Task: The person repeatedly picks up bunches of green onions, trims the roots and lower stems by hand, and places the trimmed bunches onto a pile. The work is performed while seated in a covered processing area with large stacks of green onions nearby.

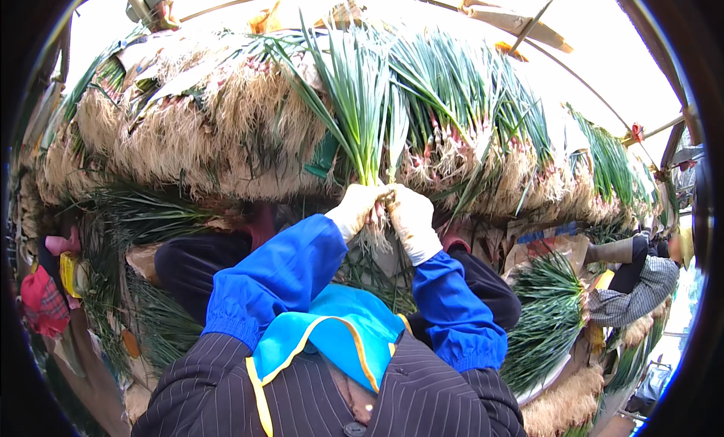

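My left hand [353, 208], in a pale glove, grips a small bunch of green onions [362, 120] near the base. Their green leaves point up and away from me, and their pinkish bulbs and pale roots [375, 233] hang below my fingers. Right beside it, my gloved right hand [412, 217] is closed on a separate, drooping stalk [393, 154] that rises out of its fingers. The two hands touch or nearly touch at the fingertips. Exactly where each finger presses is hidden.
A long heap of green onions [464, 92] spans the far side, with thick tan roots [186, 148] facing me. A green plastic object [323, 157] pokes from it. Loose leaves [153, 211] lie at left. Another person's checked sleeve [628, 295] is at right beside a large bundle [543, 318].
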Motion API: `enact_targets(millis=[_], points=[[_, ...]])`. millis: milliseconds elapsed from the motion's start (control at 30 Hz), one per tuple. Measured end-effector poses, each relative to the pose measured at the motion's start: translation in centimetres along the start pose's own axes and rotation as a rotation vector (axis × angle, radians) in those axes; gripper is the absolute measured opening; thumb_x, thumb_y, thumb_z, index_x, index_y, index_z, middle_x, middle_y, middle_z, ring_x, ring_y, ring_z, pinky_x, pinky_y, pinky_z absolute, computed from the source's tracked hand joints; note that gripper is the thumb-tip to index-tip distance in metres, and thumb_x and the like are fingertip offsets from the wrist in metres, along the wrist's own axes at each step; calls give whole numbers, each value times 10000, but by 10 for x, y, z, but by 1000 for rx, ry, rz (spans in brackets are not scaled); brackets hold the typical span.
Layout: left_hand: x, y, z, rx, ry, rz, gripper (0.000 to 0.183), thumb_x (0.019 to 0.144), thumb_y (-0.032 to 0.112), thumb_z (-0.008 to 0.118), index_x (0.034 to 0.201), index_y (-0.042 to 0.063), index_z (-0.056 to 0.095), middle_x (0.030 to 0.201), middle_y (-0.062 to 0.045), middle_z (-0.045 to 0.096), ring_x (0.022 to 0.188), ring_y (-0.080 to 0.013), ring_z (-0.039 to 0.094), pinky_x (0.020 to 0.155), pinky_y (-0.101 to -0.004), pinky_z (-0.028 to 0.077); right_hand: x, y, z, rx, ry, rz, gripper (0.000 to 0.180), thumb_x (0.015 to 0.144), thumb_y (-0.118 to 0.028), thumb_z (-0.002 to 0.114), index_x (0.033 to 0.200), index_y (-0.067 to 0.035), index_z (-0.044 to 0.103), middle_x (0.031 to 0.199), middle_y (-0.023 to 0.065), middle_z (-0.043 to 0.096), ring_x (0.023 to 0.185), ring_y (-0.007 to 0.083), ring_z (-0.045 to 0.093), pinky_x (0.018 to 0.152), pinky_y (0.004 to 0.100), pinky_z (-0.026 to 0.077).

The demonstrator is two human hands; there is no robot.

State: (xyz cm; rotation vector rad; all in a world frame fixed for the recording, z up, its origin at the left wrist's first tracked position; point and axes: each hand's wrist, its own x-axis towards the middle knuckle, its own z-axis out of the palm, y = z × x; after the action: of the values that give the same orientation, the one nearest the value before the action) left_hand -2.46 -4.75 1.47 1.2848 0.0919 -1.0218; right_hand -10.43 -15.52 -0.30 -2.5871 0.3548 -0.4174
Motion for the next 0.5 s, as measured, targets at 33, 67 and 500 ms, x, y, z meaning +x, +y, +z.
enact_targets(millis=[33,67,500], points=[[2,-3,0,13,28,-8,188,799,206,651,752,26,629,480,-52,541,337,-118,463,318,-226,336,-3,-6,-2,87,-3,5,143,813,-274,550,857,-153,612,693,88,617,633,268,608,554,357,473],[3,-6,0,-29,17,15,204,798,213,646,744,18,626,491,-55,547,332,-116,456,314,-226,334,-4,-12,-5,-46,-94,13,148,815,-269,543,870,-152,616,710,92,625,652,268,615,569,358,477],[-15,-13,-33,-322,-408,-8,131,804,62,626,901,31,543,766,-78,589,611,-134,554,497,-239,438,10,54,24,144,-358,187,423,849,-302,512,1161,-16,521,925,181,634,784,295,629,695,365,492]])
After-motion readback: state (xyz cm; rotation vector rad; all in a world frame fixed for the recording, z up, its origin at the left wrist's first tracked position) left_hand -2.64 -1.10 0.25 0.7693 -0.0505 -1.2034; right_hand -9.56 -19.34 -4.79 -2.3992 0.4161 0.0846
